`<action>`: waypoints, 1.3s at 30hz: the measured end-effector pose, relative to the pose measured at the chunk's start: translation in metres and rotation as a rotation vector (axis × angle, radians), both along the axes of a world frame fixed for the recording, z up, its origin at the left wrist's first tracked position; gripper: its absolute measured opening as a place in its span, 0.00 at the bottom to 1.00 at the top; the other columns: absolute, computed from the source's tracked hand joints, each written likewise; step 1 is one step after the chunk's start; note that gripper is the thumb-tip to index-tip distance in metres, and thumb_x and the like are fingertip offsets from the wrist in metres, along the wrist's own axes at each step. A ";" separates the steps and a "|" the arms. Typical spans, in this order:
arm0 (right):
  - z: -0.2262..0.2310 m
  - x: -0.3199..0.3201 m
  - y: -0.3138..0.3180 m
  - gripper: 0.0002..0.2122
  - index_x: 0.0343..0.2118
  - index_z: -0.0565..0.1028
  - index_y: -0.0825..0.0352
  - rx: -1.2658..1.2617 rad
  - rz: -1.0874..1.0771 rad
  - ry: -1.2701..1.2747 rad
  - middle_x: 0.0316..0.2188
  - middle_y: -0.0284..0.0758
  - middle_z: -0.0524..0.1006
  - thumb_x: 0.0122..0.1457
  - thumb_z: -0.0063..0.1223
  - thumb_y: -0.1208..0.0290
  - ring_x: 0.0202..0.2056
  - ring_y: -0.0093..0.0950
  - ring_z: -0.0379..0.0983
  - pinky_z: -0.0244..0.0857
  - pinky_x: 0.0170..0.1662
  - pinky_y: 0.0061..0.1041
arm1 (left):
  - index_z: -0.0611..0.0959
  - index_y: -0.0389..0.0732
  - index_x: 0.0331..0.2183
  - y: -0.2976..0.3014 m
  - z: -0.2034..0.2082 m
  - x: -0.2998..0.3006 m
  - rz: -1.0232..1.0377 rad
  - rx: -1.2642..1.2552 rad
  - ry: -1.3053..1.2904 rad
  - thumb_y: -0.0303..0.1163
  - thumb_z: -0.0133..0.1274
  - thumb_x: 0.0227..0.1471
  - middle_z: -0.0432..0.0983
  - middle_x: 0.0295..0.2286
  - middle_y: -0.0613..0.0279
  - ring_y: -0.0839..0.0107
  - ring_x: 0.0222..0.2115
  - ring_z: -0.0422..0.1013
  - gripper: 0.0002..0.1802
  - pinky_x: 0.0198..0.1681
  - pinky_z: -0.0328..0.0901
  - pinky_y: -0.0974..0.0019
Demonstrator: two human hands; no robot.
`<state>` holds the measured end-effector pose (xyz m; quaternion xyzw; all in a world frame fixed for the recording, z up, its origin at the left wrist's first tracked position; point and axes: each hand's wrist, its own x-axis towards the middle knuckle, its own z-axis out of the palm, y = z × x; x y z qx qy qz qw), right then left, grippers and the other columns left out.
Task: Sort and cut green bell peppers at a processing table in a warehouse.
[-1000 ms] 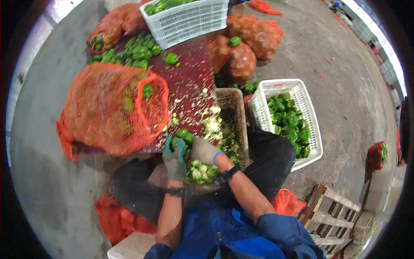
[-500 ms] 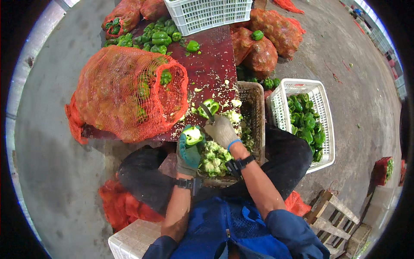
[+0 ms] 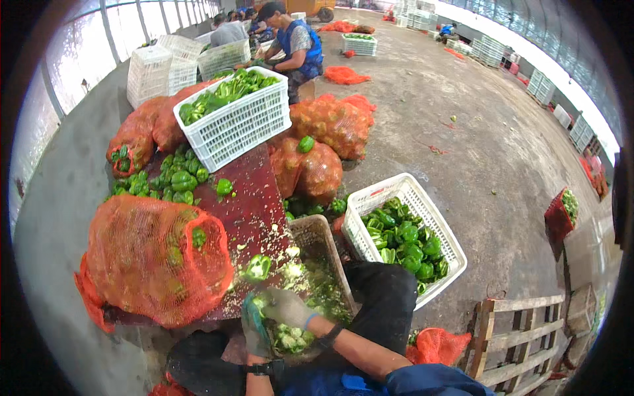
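At the near edge of the dark red table [image 3: 254, 181], my left hand [image 3: 254, 327], in a green-and-grey glove, is closed around a cut green bell pepper [image 3: 262, 301]. My right hand [image 3: 290, 308], in a pale glove, is shut on a knife whose blade is blurred and mostly hard to make out; it presses close against that pepper. Another opened bell pepper half [image 3: 258, 266] lies just beyond on the table, among scattered seeds. Below both hands, pepper cores [image 3: 290, 338] are heaped in a dirty crate [image 3: 338, 267] beside my leg.
A full orange net sack [image 3: 148, 264] lies left, whole peppers [image 3: 181, 178] behind it. One white crate [image 3: 232, 135] of cut peppers stands at the table's far end, another white crate [image 3: 456, 261] to the right. A wooden pallet [image 3: 522, 340] is near right. A co-worker [image 3: 300, 46] sits beyond.
My view has tilted up and turned right, bringing co-workers and the far hall into sight. My right hand has moved from beside the table pepper onto the one in my left hand.
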<state>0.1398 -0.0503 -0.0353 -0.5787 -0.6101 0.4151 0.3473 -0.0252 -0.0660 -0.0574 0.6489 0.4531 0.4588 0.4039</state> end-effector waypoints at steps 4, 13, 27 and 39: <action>0.012 0.017 -0.001 0.26 0.58 0.74 0.75 -0.087 0.117 -0.094 0.45 0.57 0.82 0.61 0.62 0.64 0.42 0.50 0.82 0.76 0.48 0.45 | 0.78 0.36 0.59 0.005 0.006 0.004 0.009 -0.529 -0.491 0.48 0.44 0.73 0.78 0.51 0.58 0.67 0.49 0.75 0.28 0.51 0.73 0.58; 0.004 0.028 -0.013 0.28 0.56 0.75 0.74 -0.046 0.010 0.094 0.38 0.56 0.82 0.55 0.65 0.63 0.40 0.53 0.81 0.74 0.45 0.47 | 0.79 0.35 0.58 0.002 -0.059 -0.005 0.009 -0.680 -0.666 0.48 0.45 0.71 0.79 0.49 0.56 0.63 0.47 0.77 0.28 0.50 0.74 0.60; -0.034 0.017 -0.009 0.29 0.54 0.71 0.76 0.038 0.015 -0.032 0.38 0.59 0.79 0.59 0.66 0.56 0.42 0.57 0.78 0.71 0.45 0.52 | 0.79 0.33 0.55 0.005 -0.049 0.014 0.208 -0.530 -0.403 0.44 0.49 0.70 0.79 0.50 0.55 0.65 0.48 0.75 0.25 0.52 0.69 0.59; -0.068 0.007 -0.006 0.34 0.53 0.78 0.76 0.015 -0.236 0.070 0.43 0.57 0.83 0.49 0.74 0.54 0.44 0.52 0.82 0.76 0.47 0.42 | 0.80 0.29 0.53 0.008 0.019 0.041 0.033 -0.214 0.234 0.32 0.58 0.61 0.82 0.40 0.60 0.70 0.40 0.76 0.22 0.45 0.72 0.63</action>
